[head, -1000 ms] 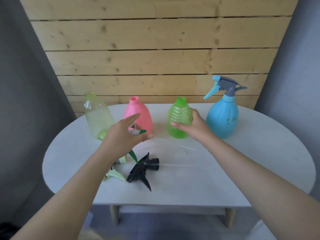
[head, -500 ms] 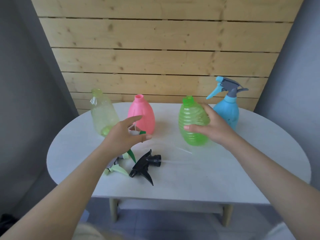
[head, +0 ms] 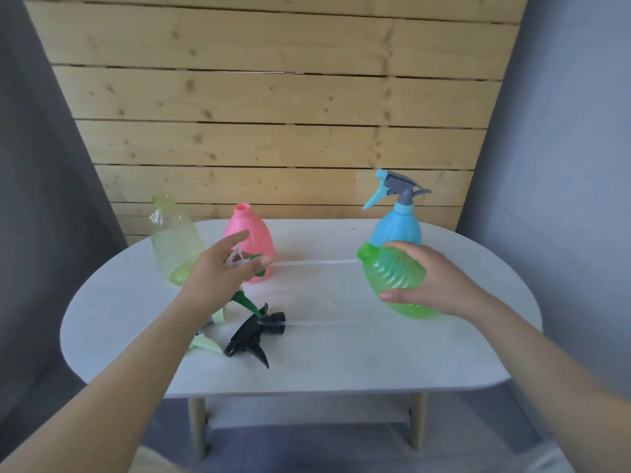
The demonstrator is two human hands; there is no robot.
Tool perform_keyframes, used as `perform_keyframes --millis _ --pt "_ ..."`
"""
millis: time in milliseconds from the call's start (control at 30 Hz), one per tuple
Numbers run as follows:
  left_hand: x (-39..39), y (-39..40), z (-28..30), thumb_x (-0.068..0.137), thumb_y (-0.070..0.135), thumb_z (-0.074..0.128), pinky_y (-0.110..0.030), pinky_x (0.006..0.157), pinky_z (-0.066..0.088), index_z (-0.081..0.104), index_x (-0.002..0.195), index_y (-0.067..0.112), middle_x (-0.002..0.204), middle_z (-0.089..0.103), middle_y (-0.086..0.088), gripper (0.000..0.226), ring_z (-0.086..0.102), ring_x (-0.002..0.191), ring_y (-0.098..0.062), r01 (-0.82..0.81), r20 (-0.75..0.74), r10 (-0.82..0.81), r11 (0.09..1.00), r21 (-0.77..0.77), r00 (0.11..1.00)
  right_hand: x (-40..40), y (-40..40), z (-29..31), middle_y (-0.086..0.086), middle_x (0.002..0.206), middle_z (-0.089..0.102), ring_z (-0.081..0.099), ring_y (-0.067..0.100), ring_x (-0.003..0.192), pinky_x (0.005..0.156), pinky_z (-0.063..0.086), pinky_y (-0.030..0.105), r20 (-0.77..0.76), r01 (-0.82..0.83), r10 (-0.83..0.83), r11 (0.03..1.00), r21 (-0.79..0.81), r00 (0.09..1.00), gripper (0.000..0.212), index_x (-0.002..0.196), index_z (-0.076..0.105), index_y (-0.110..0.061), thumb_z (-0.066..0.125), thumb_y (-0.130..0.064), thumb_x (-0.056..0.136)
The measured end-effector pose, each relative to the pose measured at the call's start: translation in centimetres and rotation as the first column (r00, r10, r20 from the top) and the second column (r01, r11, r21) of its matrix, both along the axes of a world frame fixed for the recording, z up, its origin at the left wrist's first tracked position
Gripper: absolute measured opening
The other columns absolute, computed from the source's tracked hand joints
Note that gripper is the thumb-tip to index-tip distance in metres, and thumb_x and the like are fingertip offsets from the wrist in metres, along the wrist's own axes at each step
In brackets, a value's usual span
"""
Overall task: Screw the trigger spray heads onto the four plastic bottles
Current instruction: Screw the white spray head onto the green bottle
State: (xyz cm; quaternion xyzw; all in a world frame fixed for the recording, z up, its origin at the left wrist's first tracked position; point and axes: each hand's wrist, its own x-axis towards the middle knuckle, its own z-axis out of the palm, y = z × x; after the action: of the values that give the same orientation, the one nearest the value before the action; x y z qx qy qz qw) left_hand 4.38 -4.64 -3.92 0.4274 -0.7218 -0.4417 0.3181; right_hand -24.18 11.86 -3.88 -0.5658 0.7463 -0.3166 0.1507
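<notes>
Green bottle [head: 396,281], ribbed translucent plastic, lies tilted in the right hand [head: 440,285], fingers curled round its belly, open neck at 10 o'clock toward the left hand [head: 222,271], seemingly to take a head; that hand pinches a green-and-white head [head: 251,262], its thin clear tube [head: 314,263] reaching toward 3 o'clock; black head [head: 254,336] lies on the table [head: 409,363] at 6; pink bottle [head: 254,240] and clear bottle [head: 174,240] stand uncapped; blue bottle [head: 397,227] is capped.

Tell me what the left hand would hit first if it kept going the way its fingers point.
Probably the pink bottle: the left hand, holding a green-and-white spray head, points up and right toward it. Depth is unclear.
</notes>
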Motion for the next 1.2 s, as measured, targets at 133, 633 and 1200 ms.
perform_keyframes --millis 133,633,1200 --pt "-0.1 0.3 0.1 0.072 0.046 0.074 -0.027 0.082 0.043 0.046 0.135 0.033 0.124 0.064 -0.010 0.070 0.060 0.111 -0.023 -0.005 -0.045 0.006 1.000 0.030 0.999 -0.1 0.1 -0.2 -0.006 0.132 0.049 0.042 0.014 0.125 0.103 0.035 0.034 -0.002 -0.041 0.041 0.999 0.029 0.999 0.086 0.131 0.045 -0.040 0.080 -0.056 0.055" --pt "-0.1 -0.1 -0.3 0.072 0.042 0.076 -0.044 0.103 0.041 0.045 0.136 0.031 0.129 0.061 -0.011 0.073 0.054 0.123 -0.028 -0.009 0.001 0.009 1.000 0.022 1.000 0.2 -0.4 -0.3 -0.005 0.130 0.050 0.038 0.018 0.123 0.104 0.032 0.036 -0.092 -0.075 0.080 0.995 0.061 0.993 0.088 0.130 0.041 -0.048 0.077 -0.063 0.051" --pt "-2.9 2.2 -0.1 0.064 0.039 0.082 -0.004 0.062 0.035 0.053 0.118 0.040 0.098 0.052 0.018 0.061 0.048 0.085 0.017 0.191 0.147 -0.178 0.979 -0.076 0.973 3.6 -2.1 -0.5 -0.010 0.117 0.048 0.038 0.013 0.108 0.089 0.034 0.030 -0.182 -0.129 0.145 0.987 0.100 0.973 0.089 0.124 0.042 -0.040 0.080 -0.061 0.047"
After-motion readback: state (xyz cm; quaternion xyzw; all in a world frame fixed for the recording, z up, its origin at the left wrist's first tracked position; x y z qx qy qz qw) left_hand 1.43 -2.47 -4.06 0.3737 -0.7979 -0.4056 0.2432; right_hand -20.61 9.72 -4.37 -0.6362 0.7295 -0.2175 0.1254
